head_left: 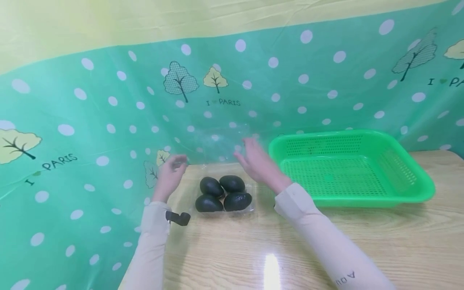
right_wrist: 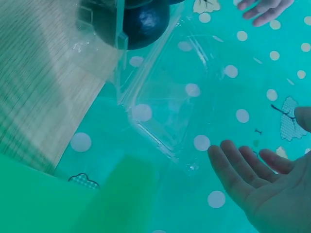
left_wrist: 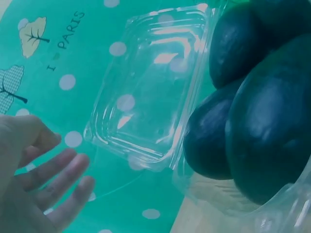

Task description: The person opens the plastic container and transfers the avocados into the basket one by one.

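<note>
Several dark, glossy avocados [head_left: 237, 201] sit in the base of a clear plastic clamshell box [head_left: 222, 212] on the table. Its see-through lid [left_wrist: 146, 92] stands raised on the far side, against the green cloth. To the left of the lid, my left hand [head_left: 170, 177] hovers with loosely bent fingers and nothing in it. My right hand [head_left: 258, 163] is at the lid's other side, palm turned inward and fingers spread, also holding nothing. In the right wrist view, a small gap shows between the right fingertips [right_wrist: 214, 150] and the lid.
A green perforated plastic basket [head_left: 409, 193] stands to the right of the box on the wooden table [head_left: 224, 253]. Behind the table hangs a green dotted cloth [head_left: 119, 104] with tree prints. A black strap piece [head_left: 178, 218] juts from the left wrist.
</note>
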`<state>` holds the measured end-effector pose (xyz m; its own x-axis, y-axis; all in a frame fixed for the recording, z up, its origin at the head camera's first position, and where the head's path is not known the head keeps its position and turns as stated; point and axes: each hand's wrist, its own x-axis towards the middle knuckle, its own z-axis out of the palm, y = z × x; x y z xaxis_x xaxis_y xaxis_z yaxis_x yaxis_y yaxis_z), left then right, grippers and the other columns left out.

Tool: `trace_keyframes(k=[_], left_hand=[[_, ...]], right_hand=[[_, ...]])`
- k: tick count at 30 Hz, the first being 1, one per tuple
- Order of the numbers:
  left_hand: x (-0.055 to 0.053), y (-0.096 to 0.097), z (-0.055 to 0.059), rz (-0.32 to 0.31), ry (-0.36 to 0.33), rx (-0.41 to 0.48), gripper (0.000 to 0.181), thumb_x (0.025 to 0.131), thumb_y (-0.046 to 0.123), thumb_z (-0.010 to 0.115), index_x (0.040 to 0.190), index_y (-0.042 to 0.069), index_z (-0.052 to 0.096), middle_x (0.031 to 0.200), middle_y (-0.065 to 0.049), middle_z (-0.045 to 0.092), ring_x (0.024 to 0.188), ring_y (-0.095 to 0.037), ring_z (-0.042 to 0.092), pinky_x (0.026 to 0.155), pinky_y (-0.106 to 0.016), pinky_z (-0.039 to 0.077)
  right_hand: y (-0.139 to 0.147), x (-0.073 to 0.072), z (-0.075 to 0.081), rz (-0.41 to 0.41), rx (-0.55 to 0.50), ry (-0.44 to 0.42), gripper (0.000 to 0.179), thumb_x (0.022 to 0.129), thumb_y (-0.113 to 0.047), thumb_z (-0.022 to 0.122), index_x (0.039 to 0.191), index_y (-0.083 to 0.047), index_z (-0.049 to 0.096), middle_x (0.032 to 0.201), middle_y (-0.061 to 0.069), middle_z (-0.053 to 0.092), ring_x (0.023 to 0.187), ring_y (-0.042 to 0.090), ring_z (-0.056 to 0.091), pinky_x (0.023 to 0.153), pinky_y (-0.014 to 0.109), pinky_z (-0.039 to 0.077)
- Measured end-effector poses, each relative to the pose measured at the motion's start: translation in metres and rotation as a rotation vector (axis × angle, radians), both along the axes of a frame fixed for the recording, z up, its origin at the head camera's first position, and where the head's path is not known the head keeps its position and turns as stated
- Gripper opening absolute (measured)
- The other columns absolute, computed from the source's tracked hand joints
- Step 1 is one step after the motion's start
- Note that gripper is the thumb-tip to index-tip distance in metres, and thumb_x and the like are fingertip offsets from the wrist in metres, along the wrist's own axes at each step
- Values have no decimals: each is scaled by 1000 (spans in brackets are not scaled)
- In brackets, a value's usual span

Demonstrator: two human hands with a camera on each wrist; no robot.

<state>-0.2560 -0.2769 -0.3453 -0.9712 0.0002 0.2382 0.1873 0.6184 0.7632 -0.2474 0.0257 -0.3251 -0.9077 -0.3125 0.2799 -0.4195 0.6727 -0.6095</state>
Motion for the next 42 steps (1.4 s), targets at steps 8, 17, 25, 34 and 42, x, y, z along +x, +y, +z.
trace_keyframes(k=[8,17,25,34,42], left_hand=[[7,5,-4,-24,-62,11,40,97,9,53,136,1,53,134,-21,57,119,-37,57,98,-49,50],[13,2,-18,-46,-132,14,40,98,12,52,137,3,53,133,-21,57,119,-36,58,96,-47,52],[21,-3,-26,-38,-165,79,44,99,9,53,142,2,46,134,-24,55,120,-39,57,97,-45,52],[23,0,-41,-50,-157,82,42,98,8,53,139,-2,49,135,-26,55,123,-38,55,100,-46,49],[29,4,-49,-28,-224,56,49,100,16,52,145,-2,42,143,-26,49,133,-40,46,111,-55,37]], right_hand=[[-1,11,0,88,12,14,64,103,-39,47,149,2,31,147,21,42,135,33,43,114,45,36],[1,18,-9,139,101,15,67,101,-43,51,151,-5,29,149,16,43,136,31,44,112,45,40],[2,24,-20,180,163,-2,66,101,-41,52,148,1,34,146,20,44,131,32,49,109,43,44],[6,28,-34,178,176,30,65,98,-42,58,145,-2,39,142,15,48,128,28,52,105,40,47],[5,30,-46,182,199,30,59,96,-37,63,142,-4,45,140,13,50,121,25,56,101,37,50]])
